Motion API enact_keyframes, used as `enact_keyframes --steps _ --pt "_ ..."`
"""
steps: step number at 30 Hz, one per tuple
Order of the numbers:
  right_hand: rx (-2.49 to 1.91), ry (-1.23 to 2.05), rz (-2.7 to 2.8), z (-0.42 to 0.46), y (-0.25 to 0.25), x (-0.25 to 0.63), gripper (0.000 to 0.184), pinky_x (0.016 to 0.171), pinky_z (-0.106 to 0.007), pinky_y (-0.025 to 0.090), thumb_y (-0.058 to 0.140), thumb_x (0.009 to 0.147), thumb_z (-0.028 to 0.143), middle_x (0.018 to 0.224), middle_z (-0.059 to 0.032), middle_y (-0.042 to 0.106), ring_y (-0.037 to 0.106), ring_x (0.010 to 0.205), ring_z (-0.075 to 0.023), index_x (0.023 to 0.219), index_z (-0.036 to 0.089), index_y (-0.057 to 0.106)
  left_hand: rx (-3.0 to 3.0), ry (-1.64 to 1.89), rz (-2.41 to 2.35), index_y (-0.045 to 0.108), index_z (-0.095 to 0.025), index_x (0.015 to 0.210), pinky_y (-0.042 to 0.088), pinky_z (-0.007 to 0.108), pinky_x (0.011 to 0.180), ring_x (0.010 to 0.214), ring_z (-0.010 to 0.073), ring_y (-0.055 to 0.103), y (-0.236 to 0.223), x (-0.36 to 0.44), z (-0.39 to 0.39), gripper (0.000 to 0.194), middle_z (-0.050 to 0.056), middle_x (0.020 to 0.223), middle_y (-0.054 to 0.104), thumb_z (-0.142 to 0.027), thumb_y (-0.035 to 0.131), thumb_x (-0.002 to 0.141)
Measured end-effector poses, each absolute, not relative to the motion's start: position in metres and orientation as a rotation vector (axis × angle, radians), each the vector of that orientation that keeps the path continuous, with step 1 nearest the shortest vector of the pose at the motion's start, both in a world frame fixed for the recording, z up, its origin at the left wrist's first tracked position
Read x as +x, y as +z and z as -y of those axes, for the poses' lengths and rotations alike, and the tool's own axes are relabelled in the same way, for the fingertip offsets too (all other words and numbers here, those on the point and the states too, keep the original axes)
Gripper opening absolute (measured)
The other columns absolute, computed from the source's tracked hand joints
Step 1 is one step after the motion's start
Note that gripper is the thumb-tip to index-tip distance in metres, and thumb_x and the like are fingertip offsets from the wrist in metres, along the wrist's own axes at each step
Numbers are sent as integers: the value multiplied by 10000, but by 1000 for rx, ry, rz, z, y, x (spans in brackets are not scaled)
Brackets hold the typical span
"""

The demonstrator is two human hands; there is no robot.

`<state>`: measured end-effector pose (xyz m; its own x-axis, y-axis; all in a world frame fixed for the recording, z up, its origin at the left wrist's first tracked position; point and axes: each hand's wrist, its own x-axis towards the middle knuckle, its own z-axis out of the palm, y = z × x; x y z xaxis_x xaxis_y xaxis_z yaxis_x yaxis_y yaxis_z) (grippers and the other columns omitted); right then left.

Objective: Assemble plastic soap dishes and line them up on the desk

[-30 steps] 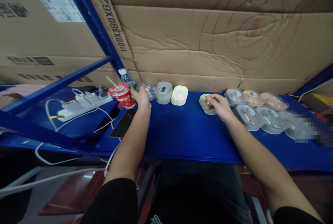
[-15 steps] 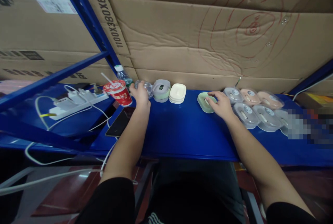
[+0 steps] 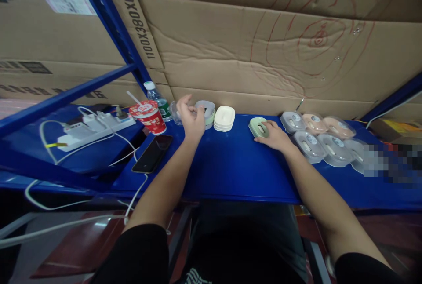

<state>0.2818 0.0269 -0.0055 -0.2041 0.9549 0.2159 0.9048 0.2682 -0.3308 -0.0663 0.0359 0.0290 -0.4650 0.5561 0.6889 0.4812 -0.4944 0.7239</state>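
My right hand (image 3: 274,136) grips the right side of a small light-green lidded box (image 3: 258,127), with thumb and fingers around its edge. The box rests on the blue shelf and has a pale oblong piece on top. My left hand (image 3: 192,120) is raised, fingers apart and slightly bent, with nothing seen in it. It is in front of a clear plastic cover (image 3: 176,112) and a stack of translucent grey and green containers (image 3: 208,109), partly hiding both. To their right lies a short stack of cream-coloured trays (image 3: 224,118).
Several clear-covered grey and pink boxes (image 3: 335,149) stand in two rows at the right. On the left are a red paper cup (image 3: 153,121) with a straw, a water bottle (image 3: 161,103), a phone (image 3: 152,154) and a power strip (image 3: 95,132). Cardboard (image 3: 214,46) backs the shelf.
My left hand has moved right, from the clear cover toward the translucent stack. My right hand has shifted from the green box's top and far edge to its right side.
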Motion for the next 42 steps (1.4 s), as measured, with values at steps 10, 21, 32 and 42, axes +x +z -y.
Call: enact_keyframes --steps 10,21,32,42 --pt "-1513 123 1964 -23 6 270 693 1140 -594 485 692 864 582 1438 -194 648 610 1331 -426 1423 172 658 2521 1156 -1274 751 -203 1125 543 337 818 781 168 672 17 -28 -7 244 80 1087 773 -362 634 982" --pt "-1173 423 1890 4 -5 220 919 1293 -615 305 452 981 799 1703 -197 395 374 1584 -376 1677 204 385 2078 1001 -960 702 -190 976 446 279 610 609 124 583 3 16 11 280 6 824 737 -458 741 905" --pt "-1094 387 1822 10 -1 216 791 1286 -582 345 385 1028 759 1633 -149 472 419 1550 -337 1662 288 420 2042 1236 -916 620 -207 851 426 279 612 628 124 503 4 18 10 218 -29 728 557 -398 697 924" --pt "-1229 288 1548 -20 -5 249 768 1235 -577 387 441 989 759 1492 -185 588 535 1429 -347 1527 223 551 2326 1464 -1697 660 -204 1086 519 360 824 1016 258 659 26 -59 -24 143 116 1108 678 -281 558 1021"
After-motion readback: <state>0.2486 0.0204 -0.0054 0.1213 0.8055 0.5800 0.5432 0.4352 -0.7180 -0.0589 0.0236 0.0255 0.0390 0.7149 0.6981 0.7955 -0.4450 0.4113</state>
